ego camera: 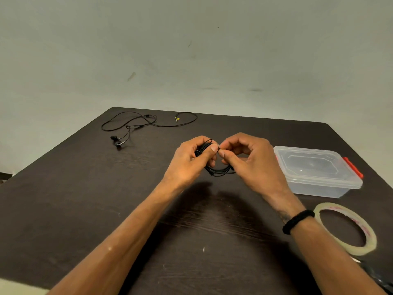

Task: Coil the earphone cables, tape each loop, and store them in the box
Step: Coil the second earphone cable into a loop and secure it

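Our left hand [192, 159] and right hand [247, 158] both pinch the coiled earphone cable [220, 170], fingers hiding most of it; tape there unclear.

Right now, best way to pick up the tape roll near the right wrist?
Pinch the tape roll across its thin band, one finger inside the open center, thumb outside, coming straight down from above. It lies flat on the table, so the outer edge offers little height. The right-side rim is probably easiest, being clear of the right hand's forearm.
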A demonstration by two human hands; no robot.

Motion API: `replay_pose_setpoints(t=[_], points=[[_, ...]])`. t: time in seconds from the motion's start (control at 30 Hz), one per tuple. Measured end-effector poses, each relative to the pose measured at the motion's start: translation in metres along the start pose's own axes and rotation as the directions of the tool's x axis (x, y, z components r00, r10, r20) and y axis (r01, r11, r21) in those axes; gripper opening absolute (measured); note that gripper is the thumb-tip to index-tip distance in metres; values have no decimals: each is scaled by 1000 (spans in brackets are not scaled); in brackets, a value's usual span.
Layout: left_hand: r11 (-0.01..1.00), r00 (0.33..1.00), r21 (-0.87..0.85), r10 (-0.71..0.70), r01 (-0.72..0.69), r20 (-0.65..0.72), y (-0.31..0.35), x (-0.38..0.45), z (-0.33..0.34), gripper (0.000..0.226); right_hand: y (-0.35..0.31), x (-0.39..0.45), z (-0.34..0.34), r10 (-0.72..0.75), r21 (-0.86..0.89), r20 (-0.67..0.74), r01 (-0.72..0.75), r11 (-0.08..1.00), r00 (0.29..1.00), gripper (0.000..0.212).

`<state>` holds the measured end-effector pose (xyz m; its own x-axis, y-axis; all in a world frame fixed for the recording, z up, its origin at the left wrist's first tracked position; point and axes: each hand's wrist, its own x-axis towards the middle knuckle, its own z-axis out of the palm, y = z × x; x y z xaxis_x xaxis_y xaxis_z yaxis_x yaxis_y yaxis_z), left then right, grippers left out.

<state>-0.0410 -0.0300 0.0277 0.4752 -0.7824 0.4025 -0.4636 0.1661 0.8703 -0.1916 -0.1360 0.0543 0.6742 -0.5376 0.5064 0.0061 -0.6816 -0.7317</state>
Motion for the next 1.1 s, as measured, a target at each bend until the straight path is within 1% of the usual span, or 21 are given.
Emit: replay_pose_setpoints(t=[0.17, 0.23, 0.3, 0.37, 0.43, 0.47, 0.53, 0.6, 0.63, 0.77, 0.87, 0.97, 1.03, 1.1], points=[[1000, 999, 9, -21, 21, -24, 2, -1, 0, 24, 1, -1, 0, -60, -88, 47, 64, 994, 997, 10], [999, 999, 23, -24, 25, -46, 2, -1, 0, 24, 2, -2, 0, -58, -116, 66, 65, 991, 996, 10], [998, 998, 55, -12, 16, -67, 1, -1, 0, 20, 4, -1, 1, -35, -116, 53, 40, 992, 998, 13], [996, 996, 91, 6, 2, -85, 2, -2, 1, 16, 6, 0, 2, 2, -68, 29, 0, 998, 1000, 20], [993, 994, 117, 27, -15, -109, 5, -3, 1, 14, 5, 0, 2, 52, 31, 2, -52, 998, 999, 24], [991, 992, 129, 42, -27, -118, 6, -4, 1, 13, 3, 1, 2, 85, 91, -5, -84, 992, 996, 21], [987, 989, 150, 76, -57, -124, 9, -5, 2, 13, 0, 1, 4, 167, 244, -6, -160, 956, 986, 8], [982, 988, 172, 102, -81, -118, 11, -6, 3, 12, 1, 1, 6, 230, 367, -11, -210, 906, 973, 14], [978, 988, 188, 110, -88, -112, 11, -6, 5, 12, 2, 1, 8, 245, 381, -10, -223, 897, 969, 15], [967, 989, 238, 115, -91, -89, 12, -8, 8, 10, 5, 0, 9, 252, 387, 9, -236, 891, 968, 4], [985, 997, 168, 48, -38, -57, 9, -4, 4, 12, 7, 2, 6, 233, 366, 20, -224, 903, 972, 4], [998, 998, -25, -62, 61, -12, 11, -2, 1, 15, 8, 3, 2, 222, 377, 52, -225, 899, 974, 5], [982, 991, -134, -135, 134, 0, 14, -1, 2, 15, 8, 4, 0, 224, 405, 75, -235, 884, 972, 7], [956, 978, -206, -207, 207, 22, 15, -1, 2, 14, 10, 4, -1, 225, 387, 86, -241, 890, 971, 9]])
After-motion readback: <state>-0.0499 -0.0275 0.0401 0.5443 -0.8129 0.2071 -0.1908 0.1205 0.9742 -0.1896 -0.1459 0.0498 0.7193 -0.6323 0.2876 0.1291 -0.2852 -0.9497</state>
